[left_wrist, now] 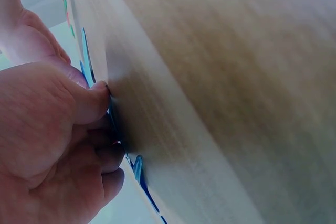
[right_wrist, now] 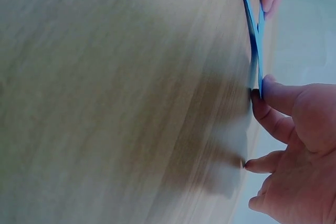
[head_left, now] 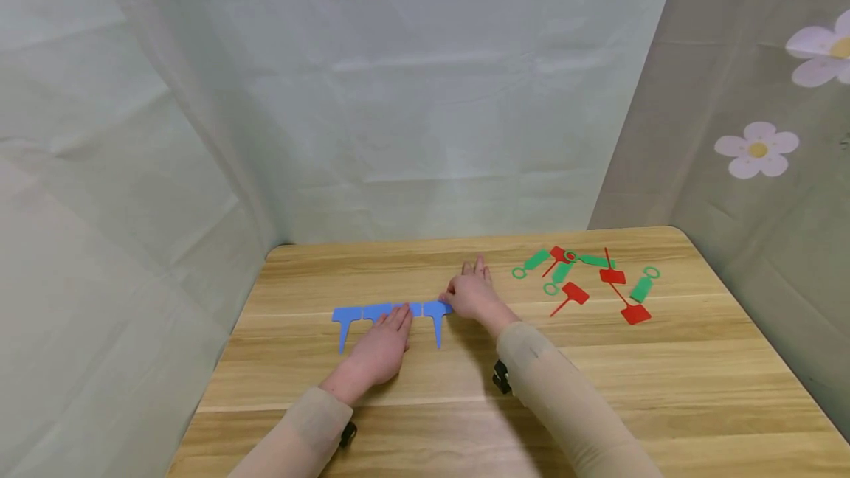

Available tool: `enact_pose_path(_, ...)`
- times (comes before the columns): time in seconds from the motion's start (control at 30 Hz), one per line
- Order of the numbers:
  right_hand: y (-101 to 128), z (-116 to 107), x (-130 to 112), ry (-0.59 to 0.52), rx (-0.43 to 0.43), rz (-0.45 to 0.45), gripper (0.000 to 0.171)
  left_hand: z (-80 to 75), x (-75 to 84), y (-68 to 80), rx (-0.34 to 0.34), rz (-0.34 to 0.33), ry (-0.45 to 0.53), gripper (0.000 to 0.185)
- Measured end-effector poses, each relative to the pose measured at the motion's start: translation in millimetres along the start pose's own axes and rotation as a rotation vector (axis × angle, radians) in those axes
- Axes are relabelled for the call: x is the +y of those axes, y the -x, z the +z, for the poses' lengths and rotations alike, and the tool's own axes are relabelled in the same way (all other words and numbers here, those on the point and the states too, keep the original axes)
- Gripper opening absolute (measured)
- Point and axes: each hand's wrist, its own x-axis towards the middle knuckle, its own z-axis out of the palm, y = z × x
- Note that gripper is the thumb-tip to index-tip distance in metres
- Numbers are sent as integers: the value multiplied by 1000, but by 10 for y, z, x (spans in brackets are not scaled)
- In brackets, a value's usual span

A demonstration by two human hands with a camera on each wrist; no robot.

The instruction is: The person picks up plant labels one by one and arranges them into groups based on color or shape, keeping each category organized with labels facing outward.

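Note:
A row of blue T-shaped tags [head_left: 361, 312] lies side by side on the wooden table [head_left: 598, 375]. My left hand [head_left: 392, 323] lies flat, its straight fingers pressing on the middle tags. In the left wrist view that hand [left_wrist: 100, 114] fills the left side, and a blue tag [left_wrist: 137, 166] shows edge-on under its fingertips. My right hand [head_left: 458, 293] touches the right edge of the rightmost blue tag [head_left: 434, 310] with a fingertip, its other fingers spread. The right wrist view shows that hand [right_wrist: 273, 124] against the end of the blue tag [right_wrist: 252, 30].
A loose heap of red and green tags [head_left: 584, 279] lies at the table's back right. Pale cloth [head_left: 398, 94] hangs behind and to the left of the table. A flowered curtain [head_left: 757, 146] hangs to the right.

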Motion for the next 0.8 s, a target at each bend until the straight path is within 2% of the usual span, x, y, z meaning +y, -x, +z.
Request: enact_pose_path(0.8,6,-22,10,-11,-5,29,33,13,4,-17,-15,-13,-9,55)
